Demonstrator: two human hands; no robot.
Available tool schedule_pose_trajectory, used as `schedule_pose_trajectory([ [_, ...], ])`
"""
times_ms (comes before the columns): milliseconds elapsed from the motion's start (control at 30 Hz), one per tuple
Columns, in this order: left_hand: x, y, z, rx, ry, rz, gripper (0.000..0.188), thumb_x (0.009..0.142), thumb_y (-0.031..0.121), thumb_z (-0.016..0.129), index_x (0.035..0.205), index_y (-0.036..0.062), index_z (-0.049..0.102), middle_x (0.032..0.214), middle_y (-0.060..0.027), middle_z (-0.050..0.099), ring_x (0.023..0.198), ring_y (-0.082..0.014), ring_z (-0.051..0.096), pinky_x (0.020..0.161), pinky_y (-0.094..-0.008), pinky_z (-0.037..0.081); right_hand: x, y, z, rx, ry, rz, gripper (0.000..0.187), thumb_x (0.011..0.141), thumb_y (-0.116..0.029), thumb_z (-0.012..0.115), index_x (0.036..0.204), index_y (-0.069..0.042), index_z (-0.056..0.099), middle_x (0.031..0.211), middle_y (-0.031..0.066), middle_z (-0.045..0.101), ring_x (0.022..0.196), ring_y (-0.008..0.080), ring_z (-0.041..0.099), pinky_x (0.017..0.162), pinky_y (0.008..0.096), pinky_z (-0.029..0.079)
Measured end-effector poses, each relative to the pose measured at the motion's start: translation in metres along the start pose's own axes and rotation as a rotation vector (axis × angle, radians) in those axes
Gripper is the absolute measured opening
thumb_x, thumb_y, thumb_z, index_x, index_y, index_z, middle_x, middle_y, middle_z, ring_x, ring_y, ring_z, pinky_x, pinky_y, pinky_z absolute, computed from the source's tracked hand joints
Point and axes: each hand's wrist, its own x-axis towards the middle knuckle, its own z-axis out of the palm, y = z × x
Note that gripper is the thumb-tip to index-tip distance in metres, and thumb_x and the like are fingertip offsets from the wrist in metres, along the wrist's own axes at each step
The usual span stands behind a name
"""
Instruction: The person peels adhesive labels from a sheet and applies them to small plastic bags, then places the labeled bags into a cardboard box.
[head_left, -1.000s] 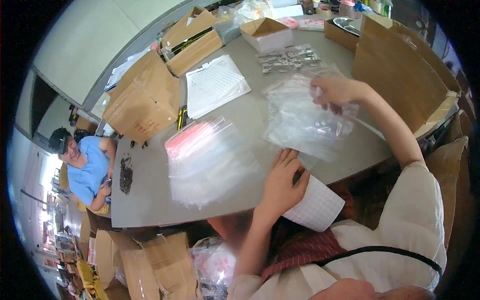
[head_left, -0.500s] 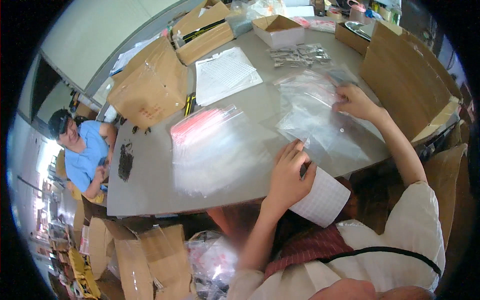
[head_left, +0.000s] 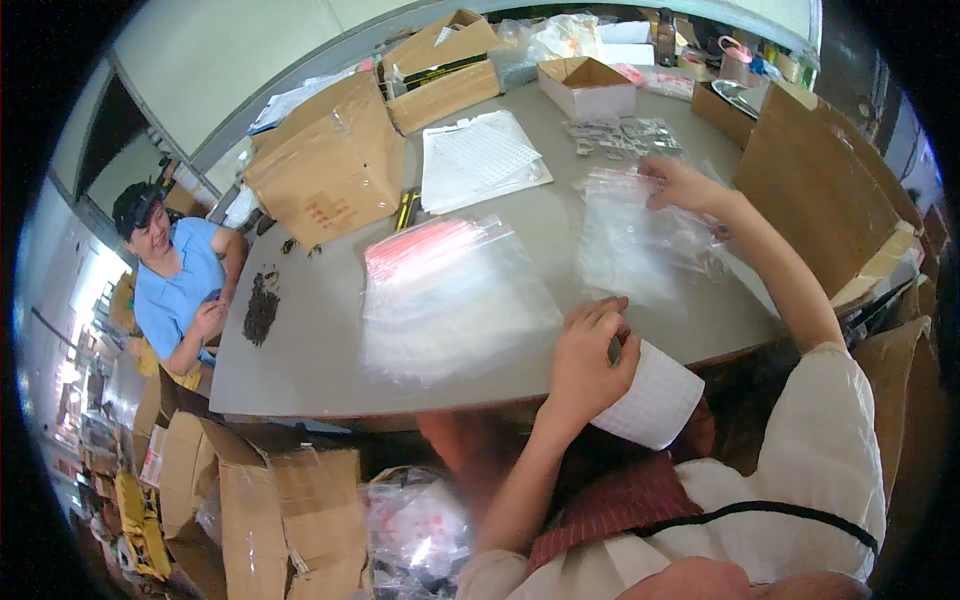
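Observation:
My left hand (head_left: 588, 352) is closed on the edge of a curled white sheet of small labels (head_left: 652, 400) at the near edge of the grey table (head_left: 300, 340). My right hand (head_left: 688, 184) rests on a clear plastic zip bag (head_left: 632, 240) lying flat on the table, fingers pinching its top edge. A thick stack of clear zip bags with red strips (head_left: 448, 290) lies just left of my left hand.
Brown cardboard boxes (head_left: 325, 165) and an open small box (head_left: 585, 85) stand at the table's far side, with a white label sheet (head_left: 478, 158) and small packets (head_left: 620, 135). A tall cardboard panel (head_left: 820, 200) stands right. A person in blue (head_left: 175, 285) sits at the left. Boxes lie on the floor.
My right hand has shifted toward the far end of the clear bag, which now lies flatter. My left hand stays on the label sheet.

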Motion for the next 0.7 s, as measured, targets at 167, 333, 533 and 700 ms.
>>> schedule_pose_trajectory([
  [167, -0.002, 0.002, -0.002, -0.044, -0.057, -0.015, 0.014, 0.084, 0.009, 0.071, 0.086, 0.0015, 0.059, 0.122, -0.0166, 0.069, 0.112, -0.039, 0.061, 0.096, -0.0454, 0.049, 0.009, -0.016, -0.043, -0.158, -0.365, 0.155, 0.076, 0.069, -0.01, 0.081, 0.136, -0.004, 0.046, 0.118, 0.0188, 0.06, 0.106, 0.0322, 0.059, 0.091, 0.0419, 0.048],
  [333, -0.005, 0.003, -0.004, -0.062, -0.035, -0.083, 0.012, 0.086, 0.009, 0.069, 0.087, 0.0021, 0.059, 0.124, -0.0154, 0.069, 0.11, -0.0374, 0.063, 0.095, -0.0431, 0.05, 0.046, -0.02, -0.022, -0.221, -0.554, 0.182, 0.1, 0.064, -0.017, 0.088, 0.149, -0.014, 0.037, 0.132, 0.0225, 0.054, 0.121, 0.036, 0.056, 0.099, 0.0502, 0.048],
  [533, -0.004, 0.007, -0.005, -0.035, 0.012, -0.09, 0.013, 0.085, 0.009, 0.07, 0.087, 0.0027, 0.059, 0.123, -0.0128, 0.07, 0.11, -0.0335, 0.064, 0.091, -0.0395, 0.052, 0.057, -0.039, -0.028, -0.374, -0.679, 0.331, 0.103, 0.061, -0.023, 0.091, 0.15, -0.016, 0.039, 0.154, 0.0142, 0.036, 0.144, 0.04, 0.035, 0.112, 0.0534, 0.04],
  [700, -0.004, 0.003, -0.003, -0.068, -0.044, -0.087, 0.011, 0.086, 0.008, 0.07, 0.089, 0.0028, 0.061, 0.121, -0.0127, 0.071, 0.109, -0.0322, 0.064, 0.091, -0.0395, 0.051, 0.031, 0.021, -0.008, -0.404, -0.468, -0.15, 0.069, 0.07, -0.022, 0.083, 0.131, -0.005, 0.055, 0.141, 0.0147, 0.049, 0.13, 0.0389, 0.049, 0.107, 0.0485, 0.043],
])
